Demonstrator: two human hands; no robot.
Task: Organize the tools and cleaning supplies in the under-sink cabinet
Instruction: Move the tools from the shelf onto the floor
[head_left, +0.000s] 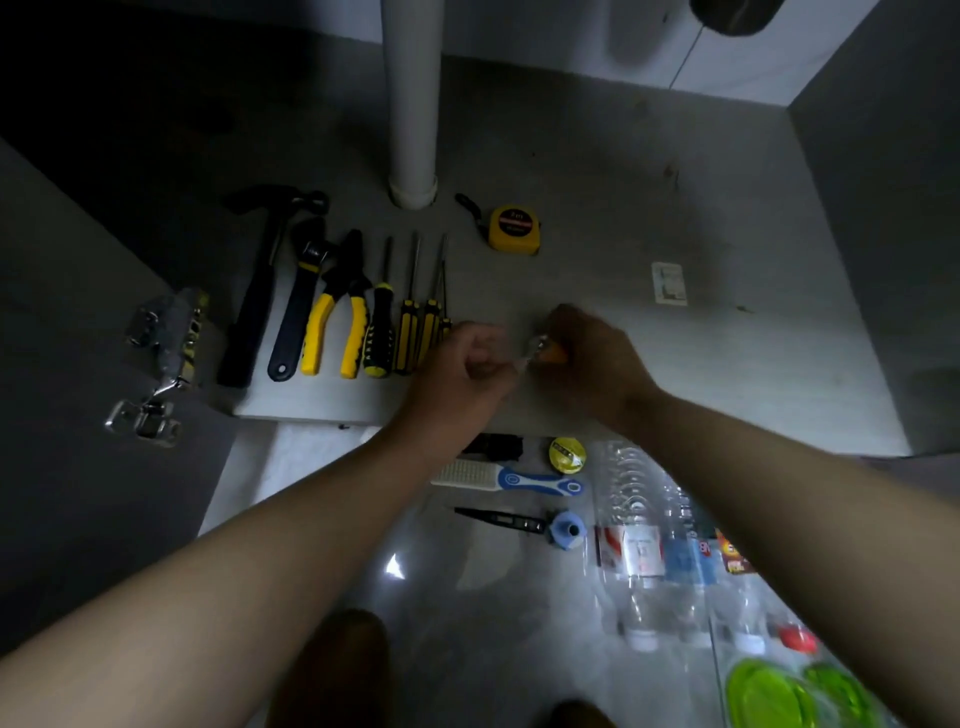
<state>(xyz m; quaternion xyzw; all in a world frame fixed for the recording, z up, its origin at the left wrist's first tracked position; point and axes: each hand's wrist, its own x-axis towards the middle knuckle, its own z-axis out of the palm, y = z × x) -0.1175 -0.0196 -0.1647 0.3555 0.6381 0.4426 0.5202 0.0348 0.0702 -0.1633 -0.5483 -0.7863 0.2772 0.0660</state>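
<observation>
On the cabinet floor (623, 182) a neat row has taken shape, handles pointing toward the open front so each can be grabbed without reaching deep: a hammer (260, 291) at the far left, then an adjustable wrench (298, 306), yellow-handled pliers (337, 312) and a set of black-and-yellow screwdrivers (410, 332), running from large to small. A yellow tape measure (514, 228) sits apart, just beside the foot of the drain pipe (413, 104). Both hands meet just right of the screwdrivers, low over the cabinet floor. The right hand (592, 358) is curled around a small orange-handled tool (553, 354), and the left hand (462, 364), its fingers bent inward, seems to pinch the tool's metal end. Motion blur hides exactly what the tool is and how the fingertips sit. Holding it at both ends likely lets the person turn it parallel to the row before setting it down as the next piece. Outside the cabinet, on the glossy floor near the person, more items wait: a brush (519, 480) with a blue-and-white handle, a roll of yellow tape (567, 455) and several clear plastic bottles (644, 545) lying on their sides, so the sorting looks roughly half done.
</observation>
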